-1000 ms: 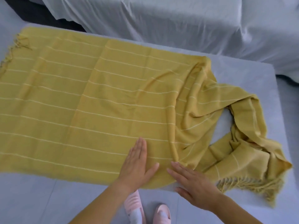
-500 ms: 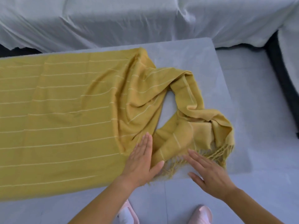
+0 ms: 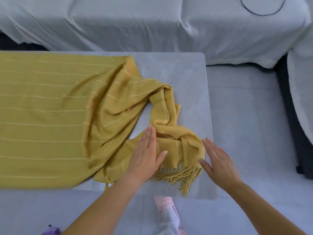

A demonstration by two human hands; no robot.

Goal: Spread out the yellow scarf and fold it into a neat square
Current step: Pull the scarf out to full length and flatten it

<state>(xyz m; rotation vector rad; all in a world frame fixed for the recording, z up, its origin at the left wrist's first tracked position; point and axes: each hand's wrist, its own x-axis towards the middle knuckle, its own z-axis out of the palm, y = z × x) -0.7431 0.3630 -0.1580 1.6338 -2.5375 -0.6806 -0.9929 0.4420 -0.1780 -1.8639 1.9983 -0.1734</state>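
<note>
The yellow scarf [image 3: 50, 116] with thin pale stripes lies on a grey table [image 3: 186, 73]. Its left part is spread flat; its right end is bunched and twisted, with a tasselled fringe [image 3: 177, 173] at the table's front edge. My left hand [image 3: 147, 153] lies flat with straight fingers on the bunched part of the scarf. My right hand [image 3: 218, 161] is flat too, fingers straight, at the right edge of the bunched end, just touching the cloth.
White draped furniture [image 3: 152, 22] stands behind the table, with a dark cable [image 3: 262, 13] on it. The grey floor [image 3: 245, 116] lies to the right. A pink shoe [image 3: 167, 211] shows below the table's front edge.
Both hands have moved right along the scarf's front edge, from the flat part onto the bunched fringed end. The view has turned right with them.
</note>
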